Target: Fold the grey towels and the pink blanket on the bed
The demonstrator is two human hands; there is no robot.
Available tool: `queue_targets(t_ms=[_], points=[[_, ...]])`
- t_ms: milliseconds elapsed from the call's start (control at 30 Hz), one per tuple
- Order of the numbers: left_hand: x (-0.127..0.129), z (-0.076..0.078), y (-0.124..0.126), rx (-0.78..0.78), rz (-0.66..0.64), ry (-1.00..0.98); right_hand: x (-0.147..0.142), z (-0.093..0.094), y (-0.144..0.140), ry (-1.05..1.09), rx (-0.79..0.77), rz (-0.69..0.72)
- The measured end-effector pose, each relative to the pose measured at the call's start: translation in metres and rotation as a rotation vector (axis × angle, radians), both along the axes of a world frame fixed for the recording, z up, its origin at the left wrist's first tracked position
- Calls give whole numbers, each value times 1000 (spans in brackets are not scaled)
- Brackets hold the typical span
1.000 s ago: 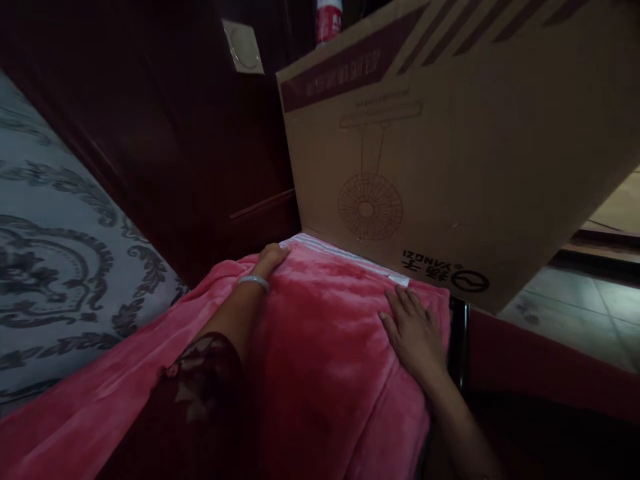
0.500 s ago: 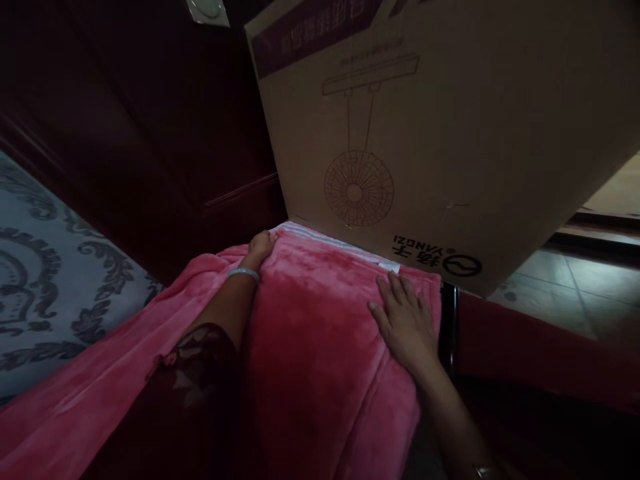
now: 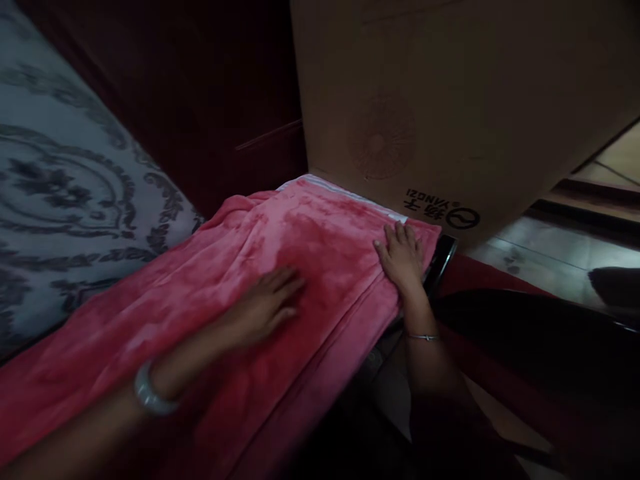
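Both hands, left hand (image 3: 267, 303) and right hand (image 3: 401, 257), are laid flat with fingers spread, gripping nothing, on the pink blanket (image 3: 320, 253) below the cardboard box (image 3: 450, 100); seemingly soft, limp, best pinched along its edge.

A: How much of the cardboard box (image 3: 475, 100) shows?

B: Only its lower part; the top edge of the picture cuts it off, and the fan drawing on it is faint.

A: And the pink blanket (image 3: 240, 293) in front of the box?

B: It runs off the bottom left corner, hiding whatever it lies on. The left hand (image 3: 270, 303) is blurred. A dark shape right of the blanket is too dim to tell.
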State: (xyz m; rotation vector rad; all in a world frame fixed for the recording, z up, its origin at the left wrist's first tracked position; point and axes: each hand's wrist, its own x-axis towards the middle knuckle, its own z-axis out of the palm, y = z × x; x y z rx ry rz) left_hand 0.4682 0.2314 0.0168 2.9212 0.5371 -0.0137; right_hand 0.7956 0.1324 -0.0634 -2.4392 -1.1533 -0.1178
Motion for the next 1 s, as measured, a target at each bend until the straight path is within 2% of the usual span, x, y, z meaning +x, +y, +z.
queue_targets(t_ms=[100,200,300,400,467,567,667,800,867,1000], points=[[-65,-5,-67,-32,82,30,1,4,-3,43,42,2],[-114,-2,-112,-7,194,-28,-19,17,-10,48,110,20],[-158,6,-142,63,350,-103,-61,27,-20,-40,157,200],[-206,10,-167,160,533,-155,-102,23,-29,-79,60,383],[-238,4,-184,237,634,-198,-116,14,-32,-68,-39,398],[-281,-13,-211,343,725,-280,-118,6,-32,-56,-95,386],[-309,-31,-238,414,791,-364,-114,8,-36,-14,-29,377],[-329,-43,-270,467,928,-465,-117,10,-57,128,259,264],[-337,-45,-283,463,991,-474,-120,6,-72,292,392,196],[-350,-50,-298,405,1044,-408,-115,-7,-93,717,537,108]])
